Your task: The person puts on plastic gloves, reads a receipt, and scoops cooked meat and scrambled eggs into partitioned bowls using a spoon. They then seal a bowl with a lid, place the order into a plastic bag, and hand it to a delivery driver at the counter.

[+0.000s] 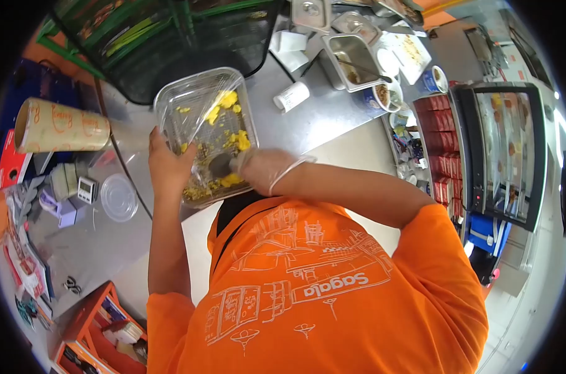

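Observation:
A clear plastic container [171, 93] sits tilted near the edge of the steel table, with crumbled yellow food [228, 100] spread over its bottom. My left hand [167, 162] is bare and grips the container's left side, thumb over the rim. Inside the container, my right hand [261, 168], in a clear glove and slightly blurred, holds a dark, round-ended spoon-like utensil [220, 165] low against the food. The utensil's handle is hidden by my fingers.
Beyond the container stands a black mesh bin [189, 37]. A white cup [291, 96] lies on its side, near a steel pan [351, 59] and several tubs. To the left are a paper-wrapped roll [65, 126], a round clear lid [119, 197] and a timer [87, 189].

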`<state>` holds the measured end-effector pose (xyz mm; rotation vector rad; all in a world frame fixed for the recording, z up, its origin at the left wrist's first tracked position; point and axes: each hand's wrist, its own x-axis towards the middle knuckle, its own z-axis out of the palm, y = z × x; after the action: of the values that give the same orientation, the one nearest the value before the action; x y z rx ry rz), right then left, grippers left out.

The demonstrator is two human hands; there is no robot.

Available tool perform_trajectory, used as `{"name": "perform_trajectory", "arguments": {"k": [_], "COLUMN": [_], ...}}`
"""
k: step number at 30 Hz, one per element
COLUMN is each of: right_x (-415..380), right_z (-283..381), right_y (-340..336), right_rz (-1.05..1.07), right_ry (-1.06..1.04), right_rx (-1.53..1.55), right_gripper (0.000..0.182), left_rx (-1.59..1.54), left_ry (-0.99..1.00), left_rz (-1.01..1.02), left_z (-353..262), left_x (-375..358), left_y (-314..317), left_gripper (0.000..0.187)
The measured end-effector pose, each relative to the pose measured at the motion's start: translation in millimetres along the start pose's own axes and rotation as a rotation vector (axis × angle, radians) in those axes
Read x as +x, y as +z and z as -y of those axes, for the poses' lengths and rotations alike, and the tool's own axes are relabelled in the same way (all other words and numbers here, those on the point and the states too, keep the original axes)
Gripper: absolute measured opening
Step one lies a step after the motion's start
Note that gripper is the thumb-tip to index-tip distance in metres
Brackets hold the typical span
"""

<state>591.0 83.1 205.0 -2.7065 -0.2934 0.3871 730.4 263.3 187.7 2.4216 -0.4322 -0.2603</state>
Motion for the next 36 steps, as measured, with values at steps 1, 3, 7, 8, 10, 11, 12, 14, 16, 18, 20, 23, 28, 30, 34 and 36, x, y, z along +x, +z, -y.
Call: {"name": "perform_trajectory", "arguments": {"k": [1,3,7,8,10,11,12,14,16,18,20,23,28,30,34,36], "right_x": [5,23,54,40,13,6,0,2,32,64,84,60,18,5,-2,5], "right_z": [-2,-10,-16,-9,0,-4,-10,-25,-27,-26,-20,-21,-39,-25,9,27], "right_y": [-11,-11,26,20,1,-7,-14,-23,-23,-8,8,-13,-32,-34,-44,-54], "right_rz": [-0.04,-0.083,-0.103,-0.023,0.156,0.17,0.184,0.103,0.085,0.075,0.081,0.256,0.26,0.407,0.68,0.758], "right_ry": [0.049,0.052,-0.181,-0.213,-0.24,-0.24,-0.241,-0.298,-0.31,-0.345,-0.409,-0.49,-0.317,-0.117,0.132,0.259], "right_rx": [0.011,0.01,-0.05,-0.055,-0.117,-0.159,-0.201,-0.133,-0.139,-0.138,-0.135,-0.188,-0.275,-0.264,-0.216,-0.194], "right_gripper": [0.02,0.019,0.018,0.018,0.016,0.017,0.02,0.026,0.029,0.027,0.021,0.016,0.013,0.014,0.017,0.018], "left_rx": [0.002,-0.017,-0.086,-0.061,-0.037,-0.027,-0.058,-0.116,-0.122,-0.108,-0.078,-0.129,-0.125,-0.122,-0.061,-0.029], "left_ry": [-0.021,-0.035,-0.077,-0.046,-0.015,0.001,-0.016,-0.054,-0.053,-0.045,-0.034,-0.073,-0.04,-0.049,-0.069,-0.066], "left_rz": [-0.006,-0.008,-0.018,-0.029,-0.041,-0.046,-0.028,0.004,0.016,0.014,-0.008,0.037,0.042,0.074,0.123,0.113], "left_z": [-3,-5,-5,-4,2,4,2,-2,-1,0,1,1,0,2,1,2], "left_x": [-1,-3,-3,-3,-2,-2,-3,-5,-6,-5,-3,-4,-4,-4,-4,-3], "left_y": [-2,-3,-5,-5,-4,-2,-3,-9,-12,-12,-12,-16,-17,-17,-15,-12], "left_gripper": [0.085,0.086,0.087,0.088,0.089,0.089,0.089,0.09,0.09,0.09,0.09,0.088,0.083,0.08,0.073,0.071]}}
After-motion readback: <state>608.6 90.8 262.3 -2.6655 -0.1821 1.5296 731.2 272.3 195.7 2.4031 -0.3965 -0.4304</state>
